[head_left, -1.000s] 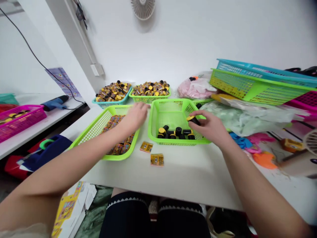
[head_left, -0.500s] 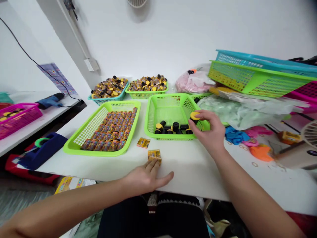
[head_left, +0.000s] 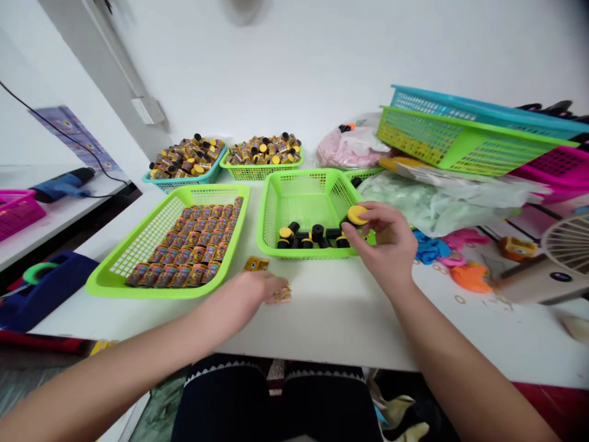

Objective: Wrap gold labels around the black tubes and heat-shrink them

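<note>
right hand (head_left: 384,248) pinching a yellow-capped black tube (head_left: 356,216) between thumb and fingers | tube right at the grip, over the lime-green basket (head_left: 301,175) | seems light, stiff plastic, cap's an easy hold | left hand (head_left: 251,296) on a small printed packet (head_left: 280,296), can't tell if gripping

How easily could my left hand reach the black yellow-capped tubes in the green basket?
Probably easily: your left hand sits near the basket, and only its low mesh rim bars the tubes.
</note>
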The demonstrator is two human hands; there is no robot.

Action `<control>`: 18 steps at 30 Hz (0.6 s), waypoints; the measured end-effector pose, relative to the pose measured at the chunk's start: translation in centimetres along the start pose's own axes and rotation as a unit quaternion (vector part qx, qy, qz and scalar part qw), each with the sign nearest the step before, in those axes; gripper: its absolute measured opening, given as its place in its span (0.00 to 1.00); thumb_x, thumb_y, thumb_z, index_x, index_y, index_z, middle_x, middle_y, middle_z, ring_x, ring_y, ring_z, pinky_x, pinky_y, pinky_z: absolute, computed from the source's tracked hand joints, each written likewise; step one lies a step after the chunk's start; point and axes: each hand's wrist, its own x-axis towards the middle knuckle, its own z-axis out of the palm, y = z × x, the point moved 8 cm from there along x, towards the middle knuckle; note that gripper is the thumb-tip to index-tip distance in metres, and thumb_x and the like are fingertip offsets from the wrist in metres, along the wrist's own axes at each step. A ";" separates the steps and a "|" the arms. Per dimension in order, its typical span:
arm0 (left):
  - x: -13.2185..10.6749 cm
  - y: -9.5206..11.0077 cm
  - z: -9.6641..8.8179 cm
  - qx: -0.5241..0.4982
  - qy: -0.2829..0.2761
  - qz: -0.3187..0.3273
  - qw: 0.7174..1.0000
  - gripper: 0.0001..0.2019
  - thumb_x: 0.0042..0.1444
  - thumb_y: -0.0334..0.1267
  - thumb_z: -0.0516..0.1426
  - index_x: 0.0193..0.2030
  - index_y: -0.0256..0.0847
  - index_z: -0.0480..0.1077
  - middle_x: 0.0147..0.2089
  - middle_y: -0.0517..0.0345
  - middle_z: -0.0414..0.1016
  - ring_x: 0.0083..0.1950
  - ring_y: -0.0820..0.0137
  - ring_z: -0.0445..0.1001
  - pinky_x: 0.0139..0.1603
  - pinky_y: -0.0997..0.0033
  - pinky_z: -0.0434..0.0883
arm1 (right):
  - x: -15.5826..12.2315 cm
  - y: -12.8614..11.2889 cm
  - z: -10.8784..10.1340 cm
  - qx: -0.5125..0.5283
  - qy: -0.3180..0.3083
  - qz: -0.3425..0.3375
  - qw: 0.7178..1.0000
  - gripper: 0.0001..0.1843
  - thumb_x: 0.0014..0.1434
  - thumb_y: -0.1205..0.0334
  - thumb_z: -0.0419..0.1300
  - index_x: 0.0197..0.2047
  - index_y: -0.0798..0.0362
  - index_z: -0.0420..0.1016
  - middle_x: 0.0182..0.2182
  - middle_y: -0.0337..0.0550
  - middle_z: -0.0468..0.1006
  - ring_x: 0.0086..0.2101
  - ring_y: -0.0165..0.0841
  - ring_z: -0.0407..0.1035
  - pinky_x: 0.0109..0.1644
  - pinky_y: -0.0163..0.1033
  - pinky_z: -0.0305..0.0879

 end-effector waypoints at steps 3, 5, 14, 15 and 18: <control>1.5 2.3 -3.5 -0.005 0.153 0.117 0.981 0.08 0.63 0.36 0.58 0.42 0.39 0.79 0.39 0.54 0.83 0.38 0.71 0.80 0.41 0.76 0.74 | -0.4 0.0 0.8 0.117 -0.024 0.062 0.991 0.16 0.54 0.63 0.68 0.44 0.44 0.69 0.47 0.44 0.76 0.42 0.35 0.74 0.30 0.36 0.71; 2.6 2.7 -4.4 -0.026 0.233 0.149 0.961 0.06 0.62 0.36 0.60 0.42 0.39 0.79 0.39 0.56 0.83 0.37 0.73 0.80 0.41 0.79 0.74 | -0.8 0.3 1.6 0.176 -0.051 0.117 0.976 0.19 0.56 0.58 0.67 0.49 0.41 0.69 0.47 0.42 0.76 0.39 0.33 0.75 0.28 0.35 0.72; 4.6 -1.3 0.7 -0.159 0.174 0.068 0.969 0.27 0.68 0.39 0.51 0.72 0.40 0.51 0.43 0.56 0.83 0.41 0.71 0.82 0.44 0.75 0.75 | -2.8 1.7 3.8 0.272 -0.147 0.262 0.914 0.13 0.62 0.52 0.64 0.49 0.43 0.78 0.30 0.35 0.76 0.23 0.26 0.68 0.25 0.34 0.67; 4.4 -1.4 0.8 -0.169 0.165 0.058 0.970 0.28 0.68 0.39 0.51 0.72 0.40 0.49 0.43 0.55 0.83 0.41 0.71 0.82 0.45 0.74 0.75 | -3.0 1.7 4.0 0.277 -0.156 0.266 0.910 0.12 0.62 0.52 0.63 0.49 0.43 0.78 0.29 0.36 0.76 0.23 0.26 0.69 0.25 0.34 0.67; 4.1 -1.3 0.9 -0.172 0.147 0.050 0.973 0.32 0.68 0.40 0.51 0.74 0.39 0.43 0.44 0.53 0.83 0.41 0.70 0.82 0.45 0.73 0.75 | -3.5 1.2 4.4 0.280 -0.185 0.268 0.903 0.13 0.63 0.52 0.62 0.50 0.43 0.78 0.29 0.37 0.77 0.26 0.28 0.71 0.26 0.34 0.67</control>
